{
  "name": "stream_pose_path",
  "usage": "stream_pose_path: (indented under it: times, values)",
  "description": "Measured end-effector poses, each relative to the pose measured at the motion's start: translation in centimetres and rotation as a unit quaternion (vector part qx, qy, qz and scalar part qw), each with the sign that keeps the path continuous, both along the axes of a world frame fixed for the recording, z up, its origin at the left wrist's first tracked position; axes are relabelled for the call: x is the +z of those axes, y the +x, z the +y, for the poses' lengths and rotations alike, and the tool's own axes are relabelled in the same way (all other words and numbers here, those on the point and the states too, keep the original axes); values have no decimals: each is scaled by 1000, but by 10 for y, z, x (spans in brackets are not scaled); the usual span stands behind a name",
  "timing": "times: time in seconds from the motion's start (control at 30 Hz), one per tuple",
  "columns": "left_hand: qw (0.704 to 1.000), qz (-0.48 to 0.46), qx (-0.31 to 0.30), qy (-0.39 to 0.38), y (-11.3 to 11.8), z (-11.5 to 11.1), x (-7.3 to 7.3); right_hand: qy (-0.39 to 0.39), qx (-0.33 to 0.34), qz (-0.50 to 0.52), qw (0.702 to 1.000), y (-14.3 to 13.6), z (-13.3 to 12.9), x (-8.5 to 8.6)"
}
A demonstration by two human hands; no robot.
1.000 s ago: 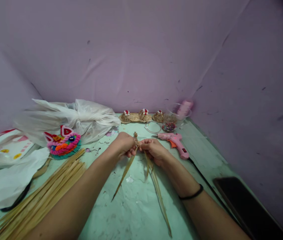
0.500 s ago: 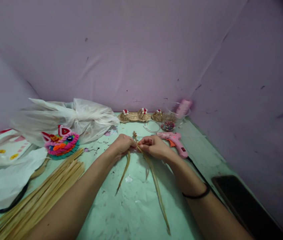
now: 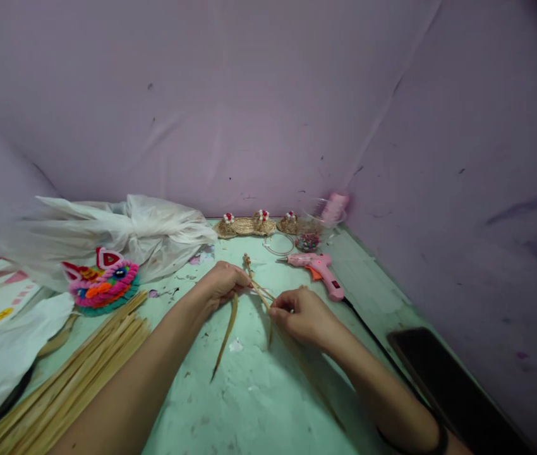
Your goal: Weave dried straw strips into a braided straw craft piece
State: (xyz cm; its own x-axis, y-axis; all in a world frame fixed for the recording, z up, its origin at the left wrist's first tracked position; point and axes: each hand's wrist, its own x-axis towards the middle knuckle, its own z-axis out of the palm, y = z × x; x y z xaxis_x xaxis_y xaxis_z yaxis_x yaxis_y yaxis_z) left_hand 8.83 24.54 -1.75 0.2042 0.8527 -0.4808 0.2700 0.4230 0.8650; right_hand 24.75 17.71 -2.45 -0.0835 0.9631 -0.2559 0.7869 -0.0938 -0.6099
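Observation:
Between my hands runs a thin braid of dried straw strips (image 3: 255, 283), its knotted tip pointing away from me. My left hand (image 3: 225, 282) pinches the braid near that tip, and one loose strip (image 3: 225, 341) hangs below it. My right hand (image 3: 304, 313) is closed on the strips nearer to me, a little lower and to the right. A long strip trails from it toward the front, blurred. Past my right hand lies a pink glue gun (image 3: 316, 265) with its nozzle to the left.
A bundle of dried strips (image 3: 93, 373) lies at left, beside a colourful lion-head craft (image 3: 102, 284) and plastic bags (image 3: 155, 237). Woven pieces with beads (image 3: 247, 227), a wire ring (image 3: 278, 243) and a bead container (image 3: 307, 241) stand at the back. A dark phone-like slab (image 3: 453, 385) is at right.
My right hand has drawn away from the left, toward me and right, along the strips. The long strip has swung right. The view has shifted slightly.

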Motion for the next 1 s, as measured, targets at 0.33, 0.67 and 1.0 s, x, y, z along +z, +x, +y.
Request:
stream_pose_path:
  times: [0.33, 0.67, 1.0]
  values:
    - [999, 43, -32, -1, 5, -2, 4, -15, -21, -45, 999, -3, -9, 4]
    - [997, 60, -46, 0, 6, -1, 0, -16, 12, -17, 1000, 0, -7, 4]
    - [996, 66, -53, -10, 6, -1, 3, -23, 23, 28, 999, 0, -7, -1]
